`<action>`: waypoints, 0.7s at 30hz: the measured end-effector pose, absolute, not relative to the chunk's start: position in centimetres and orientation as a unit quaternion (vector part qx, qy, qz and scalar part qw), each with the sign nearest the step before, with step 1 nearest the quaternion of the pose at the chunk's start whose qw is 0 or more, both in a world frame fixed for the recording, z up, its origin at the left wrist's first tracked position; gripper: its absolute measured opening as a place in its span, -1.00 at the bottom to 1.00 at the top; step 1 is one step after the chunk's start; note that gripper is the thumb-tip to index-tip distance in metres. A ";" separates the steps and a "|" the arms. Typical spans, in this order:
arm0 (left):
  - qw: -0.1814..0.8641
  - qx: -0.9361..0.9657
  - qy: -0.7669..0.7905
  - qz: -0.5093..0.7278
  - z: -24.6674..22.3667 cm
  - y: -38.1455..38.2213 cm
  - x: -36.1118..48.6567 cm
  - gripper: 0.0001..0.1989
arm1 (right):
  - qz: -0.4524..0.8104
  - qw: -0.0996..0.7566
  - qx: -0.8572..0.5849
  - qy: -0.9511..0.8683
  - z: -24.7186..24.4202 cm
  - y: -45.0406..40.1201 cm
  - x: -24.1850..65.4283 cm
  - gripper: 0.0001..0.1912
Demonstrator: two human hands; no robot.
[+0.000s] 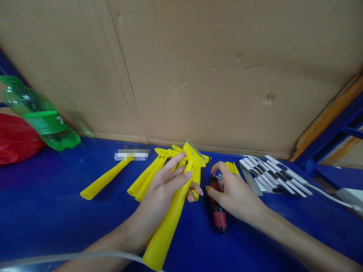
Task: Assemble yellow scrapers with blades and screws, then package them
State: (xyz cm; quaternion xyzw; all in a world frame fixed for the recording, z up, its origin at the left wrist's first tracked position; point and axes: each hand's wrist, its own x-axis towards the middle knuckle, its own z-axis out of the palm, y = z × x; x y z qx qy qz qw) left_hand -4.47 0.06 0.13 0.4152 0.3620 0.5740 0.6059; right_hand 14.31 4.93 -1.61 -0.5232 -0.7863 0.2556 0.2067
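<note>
My left hand is closed around a yellow scraper, its handle slanting toward me. A thin metal blade sits along the scraper's head, with two small screw heads showing. My right hand curls over a screwdriver with a black and red handle, its thumb and forefinger at the upper handle. The shaft points away from me; whether the tool is off the table I cannot tell. Small silver screws lie just behind those fingers. Several yellow scraper handles lie behind my left hand.
Another yellow scraper lies to the left on the blue table. White-and-black strips and small yellow pieces lie right. A green bottle leans beside a red bag. Cardboard stands behind; a white cable runs right.
</note>
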 end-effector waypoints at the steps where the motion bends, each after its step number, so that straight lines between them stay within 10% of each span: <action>1: 0.600 0.417 0.363 0.578 0.0 0.1 -4.4 0.03 | 0.260 0.203 -0.524 -0.786 -1.6 5.1 14.1 -0.74; 21: 0.565 0.489 0.426 0.510 2.4 -0.3 -1.8 0.08 | 0.270 0.335 -0.479 -0.765 1.3 5.8 20.8 -0.78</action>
